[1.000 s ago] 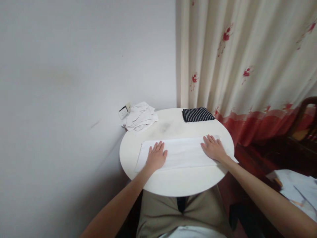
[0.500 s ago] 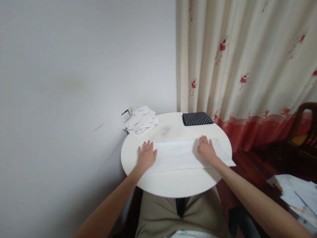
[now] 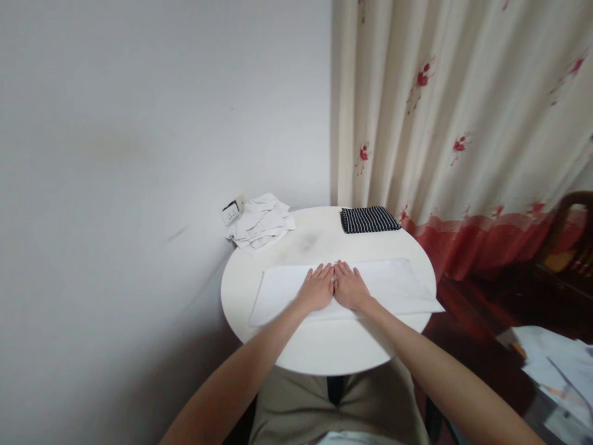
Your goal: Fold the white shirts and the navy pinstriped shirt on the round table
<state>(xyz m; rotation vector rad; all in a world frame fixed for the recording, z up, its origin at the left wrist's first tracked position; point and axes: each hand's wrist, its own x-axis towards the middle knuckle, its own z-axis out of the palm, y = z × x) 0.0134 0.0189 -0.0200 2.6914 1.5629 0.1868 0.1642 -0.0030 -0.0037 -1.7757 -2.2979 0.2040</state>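
A long white folded cloth (image 3: 393, 284) lies across the round white table (image 3: 333, 352), its right corner reaching past the table's edge. My left hand (image 3: 319, 287) rests flat on the middle of the cloth, fingers stretched out. Right beside it, my right hand (image 3: 349, 285) also lies flat, palm down, and the two hands touch or nearly touch at the fingers. Neither hand grips anything. Both forearms partly cover the cloth's near edge.
Crumpled white cloths (image 3: 262, 224) are piled at the table's back left, near a white socket block (image 3: 230, 213). A folded black-and-white striped cloth (image 3: 369, 220) lies at the back right. A patterned curtain (image 3: 445, 123) hangs behind; papers (image 3: 556, 358) sit low at right.
My hands have slid inward over the white cloth, from its two sides to its middle. The cloth's left end is now uncovered. The view has shifted slightly.
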